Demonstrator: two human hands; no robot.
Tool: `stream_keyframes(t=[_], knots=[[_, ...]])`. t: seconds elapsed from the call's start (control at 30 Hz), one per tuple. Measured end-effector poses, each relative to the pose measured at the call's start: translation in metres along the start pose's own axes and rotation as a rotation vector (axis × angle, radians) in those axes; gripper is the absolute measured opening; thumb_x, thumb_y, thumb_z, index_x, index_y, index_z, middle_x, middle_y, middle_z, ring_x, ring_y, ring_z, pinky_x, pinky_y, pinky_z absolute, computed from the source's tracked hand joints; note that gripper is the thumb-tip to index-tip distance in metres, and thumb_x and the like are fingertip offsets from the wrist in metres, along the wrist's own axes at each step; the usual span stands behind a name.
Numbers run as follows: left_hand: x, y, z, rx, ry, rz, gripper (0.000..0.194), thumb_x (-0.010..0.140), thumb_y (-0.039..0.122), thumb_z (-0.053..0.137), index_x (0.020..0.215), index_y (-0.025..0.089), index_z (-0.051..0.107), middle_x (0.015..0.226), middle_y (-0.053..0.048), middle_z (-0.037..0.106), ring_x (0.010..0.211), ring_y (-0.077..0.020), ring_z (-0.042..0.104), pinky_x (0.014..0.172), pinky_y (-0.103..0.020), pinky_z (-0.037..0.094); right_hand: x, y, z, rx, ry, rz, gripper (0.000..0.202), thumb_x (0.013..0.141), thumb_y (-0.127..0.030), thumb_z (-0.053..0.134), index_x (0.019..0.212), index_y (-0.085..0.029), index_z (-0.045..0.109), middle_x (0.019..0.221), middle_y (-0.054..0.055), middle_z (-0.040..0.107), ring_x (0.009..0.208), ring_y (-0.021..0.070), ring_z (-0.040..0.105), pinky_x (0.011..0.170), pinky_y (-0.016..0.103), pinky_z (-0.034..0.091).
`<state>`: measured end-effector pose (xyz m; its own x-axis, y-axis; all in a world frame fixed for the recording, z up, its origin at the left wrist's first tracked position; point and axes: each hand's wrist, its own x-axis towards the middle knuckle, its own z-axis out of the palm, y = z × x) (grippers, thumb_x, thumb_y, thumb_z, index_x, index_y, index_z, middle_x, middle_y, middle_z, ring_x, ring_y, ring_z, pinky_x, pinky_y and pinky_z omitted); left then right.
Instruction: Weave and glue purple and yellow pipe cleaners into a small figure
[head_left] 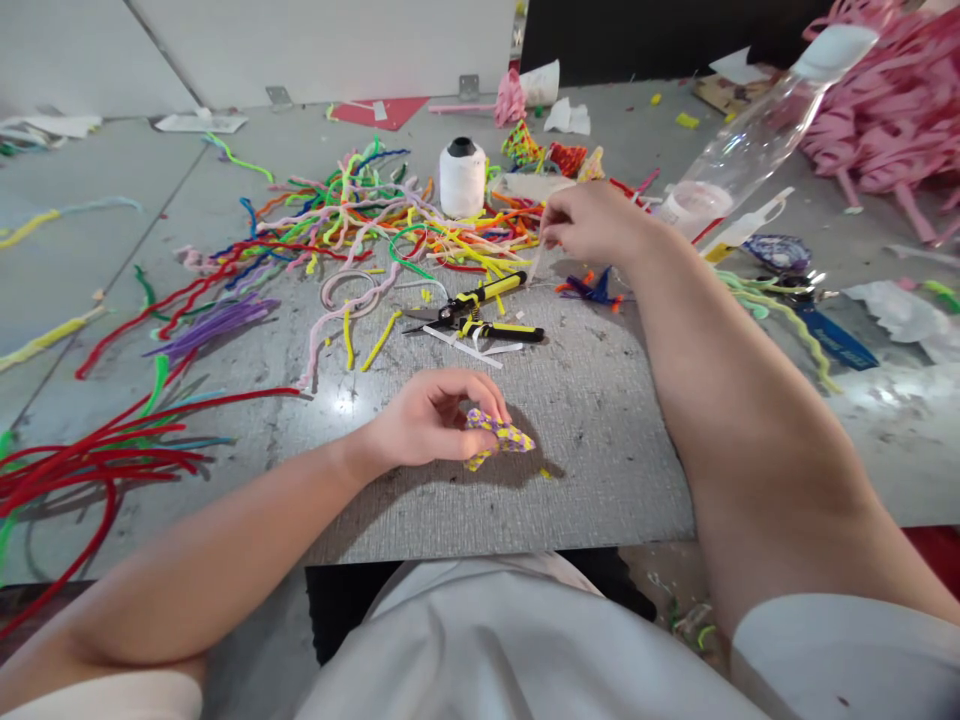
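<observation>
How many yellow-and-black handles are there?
2, both on the snips: the upper handle points towards the right hand, and the lower handle lies nearer the left hand. More could be hidden under the fuzzy strands.

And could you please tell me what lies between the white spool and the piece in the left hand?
From the white spool towards the piece in the left hand, the head view shows fuzzy stems, then the snips and white strips.
</observation>
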<state>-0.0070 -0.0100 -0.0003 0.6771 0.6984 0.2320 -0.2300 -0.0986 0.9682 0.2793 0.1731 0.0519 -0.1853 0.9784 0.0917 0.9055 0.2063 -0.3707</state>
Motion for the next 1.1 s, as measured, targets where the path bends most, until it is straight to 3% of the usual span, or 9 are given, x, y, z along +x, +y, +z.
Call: stream_keyframes(t=[0.13, 0.3, 0.43, 0.53, 0.7, 0.83, 0.93, 1.03, 1.1], knots=[[0.000, 0.001, 0.000, -0.001, -0.006, -0.013, 0.015, 0.082, 0.021, 0.090, 0.087, 0.017, 0.077, 0.094, -0.010, 0.080, 0.088, -0.0171, 0.076, 0.077, -0.027, 0.061, -0.019, -0.022, -0.029, 0.067, 0.116, -0.010, 0.011, 0.098, -0.016, 0.063, 0.103, -0.021, 0.072, 0.104, 0.008, 0.081, 0.087, 0.0197, 0.068, 0.084, 0.035, 0.052], [0.000, 0.002, 0.000, 0.016, -0.033, -0.052, 0.017, 0.082, 0.025, 0.091, 0.087, 0.016, 0.078, 0.096, -0.011, 0.080, 0.087, -0.0174, 0.075, 0.074, -0.027, 0.061, -0.033, -0.031, -0.047, 0.050, 0.233, -0.059, 0.018, 0.083, -0.011, 0.073, 0.087, -0.026, 0.064, 0.095, 0.004, 0.077, 0.082, 0.0192, 0.064, 0.079, 0.034, 0.048], [-0.001, 0.003, 0.000, 0.038, -0.034, -0.078, 0.018, 0.082, 0.027, 0.090, 0.087, 0.016, 0.076, 0.096, -0.011, 0.080, 0.088, -0.0182, 0.076, 0.073, -0.027, 0.061, -0.028, -0.019, -0.044, -0.036, 0.294, -0.010, 0.028, 0.084, -0.007, 0.067, 0.105, -0.026, 0.072, 0.103, 0.007, 0.079, 0.088, 0.0215, 0.066, 0.084, 0.035, 0.048], [0.000, 0.003, 0.000, 0.039, -0.032, -0.074, 0.017, 0.082, 0.024, 0.089, 0.087, 0.016, 0.076, 0.095, -0.011, 0.080, 0.087, -0.0174, 0.076, 0.073, -0.026, 0.061, -0.018, -0.007, -0.037, -0.073, 0.296, 0.073, 0.041, 0.084, -0.005, 0.068, 0.121, -0.018, 0.077, 0.108, 0.012, 0.080, 0.089, 0.0230, 0.065, 0.088, 0.037, 0.049], [0.000, 0.002, 0.001, 0.023, -0.033, -0.063, 0.014, 0.081, 0.021, 0.088, 0.088, 0.016, 0.076, 0.095, -0.010, 0.079, 0.085, -0.0159, 0.075, 0.072, -0.025, 0.060, -0.006, 0.005, -0.019, -0.064, 0.262, 0.069, 0.035, 0.084, -0.003, 0.064, 0.113, -0.014, 0.080, 0.100, 0.010, 0.077, 0.085, 0.0192, 0.059, 0.087, 0.034, 0.047], [-0.001, 0.001, 0.000, 0.033, -0.038, -0.085, 0.016, 0.081, 0.023, 0.088, 0.088, 0.016, 0.075, 0.096, -0.010, 0.079, 0.083, -0.0163, 0.075, 0.069, -0.025, 0.060, -0.009, -0.006, -0.012, -0.046, 0.268, -0.015, 0.036, 0.091, -0.006, 0.053, 0.110, -0.020, 0.080, 0.113, 0.010, 0.070, 0.101, 0.0194, 0.058, 0.096, 0.032, 0.045], [-0.001, 0.001, 0.000, 0.043, -0.045, -0.084, 0.016, 0.082, 0.024, 0.088, 0.087, 0.016, 0.075, 0.095, -0.010, 0.079, 0.084, -0.0167, 0.075, 0.070, -0.025, 0.060, -0.018, -0.024, -0.021, -0.038, 0.353, -0.097, 0.042, 0.091, -0.005, 0.048, 0.111, -0.022, 0.081, 0.128, 0.012, 0.065, 0.112, 0.0208, 0.061, 0.099, 0.032, 0.048], [0.000, 0.003, 0.001, 0.044, -0.050, -0.085, 0.016, 0.081, 0.024, 0.088, 0.087, 0.016, 0.076, 0.095, -0.010, 0.080, 0.084, -0.0161, 0.074, 0.070, -0.025, 0.059, -0.024, -0.036, -0.033, -0.062, 0.423, -0.141, 0.045, 0.086, -0.001, 0.050, 0.112, -0.020, 0.082, 0.126, 0.014, 0.070, 0.118, 0.0248, 0.065, 0.102, 0.035, 0.048], [0.000, 0.003, 0.001, 0.045, -0.053, -0.078, 0.016, 0.081, 0.023, 0.088, 0.087, 0.016, 0.076, 0.095, -0.010, 0.080, 0.083, -0.0158, 0.073, 0.071, -0.025, 0.059, -0.024, -0.036, -0.035, -0.065, 0.392, -0.139, 0.043, 0.086, -0.001, 0.052, 0.111, -0.020, 0.081, 0.119, 0.012, 0.076, 0.112, 0.0247, 0.066, 0.101, 0.035, 0.049]])
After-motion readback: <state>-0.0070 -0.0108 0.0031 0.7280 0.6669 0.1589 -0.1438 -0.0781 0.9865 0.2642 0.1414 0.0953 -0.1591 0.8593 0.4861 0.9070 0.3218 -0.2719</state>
